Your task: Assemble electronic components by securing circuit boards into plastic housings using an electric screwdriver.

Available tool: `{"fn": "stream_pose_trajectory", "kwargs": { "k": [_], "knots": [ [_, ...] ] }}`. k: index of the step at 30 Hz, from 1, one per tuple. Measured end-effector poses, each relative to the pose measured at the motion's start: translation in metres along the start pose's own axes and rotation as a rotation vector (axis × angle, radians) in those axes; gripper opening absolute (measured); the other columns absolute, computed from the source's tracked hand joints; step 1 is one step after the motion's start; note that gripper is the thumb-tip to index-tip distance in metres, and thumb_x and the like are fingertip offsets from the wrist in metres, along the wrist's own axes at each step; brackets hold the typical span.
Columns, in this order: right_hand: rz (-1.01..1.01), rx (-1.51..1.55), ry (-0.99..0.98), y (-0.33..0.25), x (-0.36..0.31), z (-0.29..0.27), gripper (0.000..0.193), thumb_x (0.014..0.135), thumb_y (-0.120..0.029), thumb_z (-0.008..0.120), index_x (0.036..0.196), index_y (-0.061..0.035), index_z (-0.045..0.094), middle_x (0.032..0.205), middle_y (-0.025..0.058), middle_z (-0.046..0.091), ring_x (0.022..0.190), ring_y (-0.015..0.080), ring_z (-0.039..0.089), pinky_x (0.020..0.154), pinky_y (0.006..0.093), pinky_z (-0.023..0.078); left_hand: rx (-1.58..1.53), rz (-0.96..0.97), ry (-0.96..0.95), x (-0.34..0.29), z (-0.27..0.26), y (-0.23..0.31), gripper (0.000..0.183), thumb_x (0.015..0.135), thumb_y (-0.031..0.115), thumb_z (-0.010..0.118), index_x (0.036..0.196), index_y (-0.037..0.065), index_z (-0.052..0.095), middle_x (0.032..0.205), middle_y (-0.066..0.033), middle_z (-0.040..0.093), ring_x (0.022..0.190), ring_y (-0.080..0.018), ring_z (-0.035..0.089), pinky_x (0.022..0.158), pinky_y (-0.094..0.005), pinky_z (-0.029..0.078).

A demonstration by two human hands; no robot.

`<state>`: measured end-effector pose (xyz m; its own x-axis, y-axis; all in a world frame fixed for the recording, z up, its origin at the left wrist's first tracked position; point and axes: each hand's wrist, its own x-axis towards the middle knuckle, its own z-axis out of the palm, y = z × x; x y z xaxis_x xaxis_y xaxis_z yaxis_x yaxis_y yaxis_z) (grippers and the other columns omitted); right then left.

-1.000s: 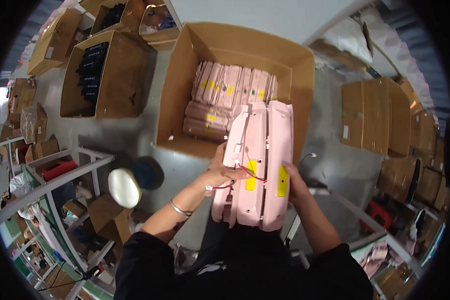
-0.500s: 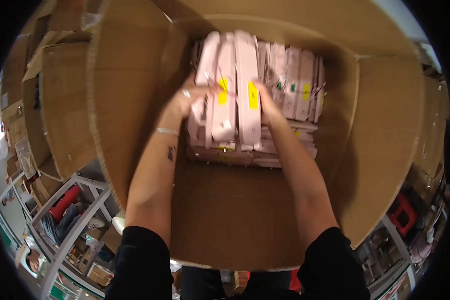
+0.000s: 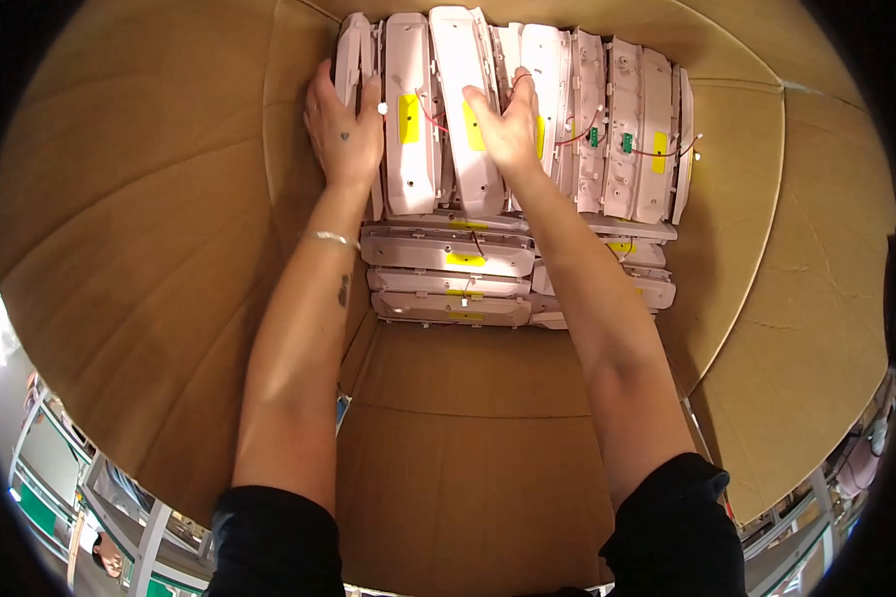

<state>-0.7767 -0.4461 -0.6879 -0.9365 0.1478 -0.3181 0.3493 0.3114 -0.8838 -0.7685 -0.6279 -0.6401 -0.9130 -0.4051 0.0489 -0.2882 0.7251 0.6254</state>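
Observation:
Pale pink long plastic housings with yellow labels stand packed on edge in a deep cardboard box. My left hand is around the lower part of the leftmost housing, its thumb on the right side and its fingers on the left. Near the middle of the row, my right hand grips a slightly tilted housing, thumb on its face by the yellow label. The fingertips of that hand reach between it and the neighbouring housing. Between my hands stands another labelled housing.
Tall cardboard walls surround both arms. Farther right stand open-backed housings with small green connectors and thin red wires. More housings lie crosswise nearer me, before the bare box floor. Grey metal frames and a person show outside, lower left.
My hands have moved apart, and the housings they held together now stand in the far row. My view has come closer into the box.

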Motion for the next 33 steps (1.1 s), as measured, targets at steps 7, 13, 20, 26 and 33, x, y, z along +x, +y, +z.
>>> {"fn": "stream_pose_trajectory", "kwargs": {
  "k": [7, 13, 20, 26, 33],
  "knots": [
    [-0.056, -0.318, 0.011, 0.025, -0.029, 0.025, 0.093, 0.083, -0.043, 0.066, 0.143, 0.0068, 0.015, 0.141, 0.0326, 0.027, 0.132, 0.0449, 0.028, 0.112, 0.0435, 0.024, 0.369, 0.148, -0.324, -0.056, 0.011, -0.014, 0.088, 0.081, 0.069, 0.051, 0.145, 0.012, 0.032, 0.154, -0.0227, 0.009, 0.138, -0.046, 0.015, 0.109, -0.0559, 0.021],
    [0.004, -0.217, -0.17, 0.002, -0.063, -0.029, 0.085, 0.085, -0.04, 0.063, 0.142, 0.0077, 0.021, 0.139, 0.0316, 0.034, 0.127, 0.04, 0.038, 0.107, 0.0414, 0.033, 0.301, 0.091, -0.304, -0.045, -0.005, -0.019, 0.085, 0.083, 0.065, 0.053, 0.145, 0.011, 0.031, 0.153, -0.0252, 0.012, 0.136, -0.048, 0.02, 0.109, -0.057, 0.021],
    [0.527, -0.04, -0.712, -0.04, -0.231, -0.178, 0.037, 0.086, -0.025, 0.06, 0.115, -0.0016, 0.06, 0.108, 0.017, 0.065, 0.1, 0.0263, 0.063, 0.088, 0.0369, 0.05, 0.021, -0.145, -0.323, -0.159, -0.106, 0.051, 0.074, 0.084, 0.027, 0.064, 0.144, 0.006, 0.026, 0.145, -0.0343, 0.023, 0.136, -0.0497, 0.021, 0.111, -0.0508, 0.023],
    [0.459, 0.482, -0.629, -0.186, -0.357, -0.314, 0.026, 0.092, -0.014, 0.058, 0.116, -0.0037, 0.058, 0.096, 0.0047, 0.064, 0.085, 0.0121, 0.061, 0.075, 0.0271, 0.052, -0.393, -0.153, -0.6, -0.276, -0.199, 0.198, 0.055, 0.08, 0.015, 0.066, 0.128, -0.003, 0.047, 0.131, -0.0225, 0.046, 0.123, -0.0347, 0.044, 0.103, -0.0434, 0.037],
    [0.471, -0.017, 0.218, -0.234, -0.5, -0.486, 0.03, 0.084, -0.021, 0.058, 0.107, -0.003, 0.064, 0.092, 0.0118, 0.069, 0.087, 0.019, 0.067, 0.079, 0.0348, 0.053, -0.49, 0.015, -1.252, -0.342, -0.208, 0.341, 0.045, 0.085, 0.007, 0.059, 0.127, -0.001, 0.047, 0.12, -0.0145, 0.052, 0.104, -0.0213, 0.054, 0.091, -0.0296, 0.044]
  ]
}}
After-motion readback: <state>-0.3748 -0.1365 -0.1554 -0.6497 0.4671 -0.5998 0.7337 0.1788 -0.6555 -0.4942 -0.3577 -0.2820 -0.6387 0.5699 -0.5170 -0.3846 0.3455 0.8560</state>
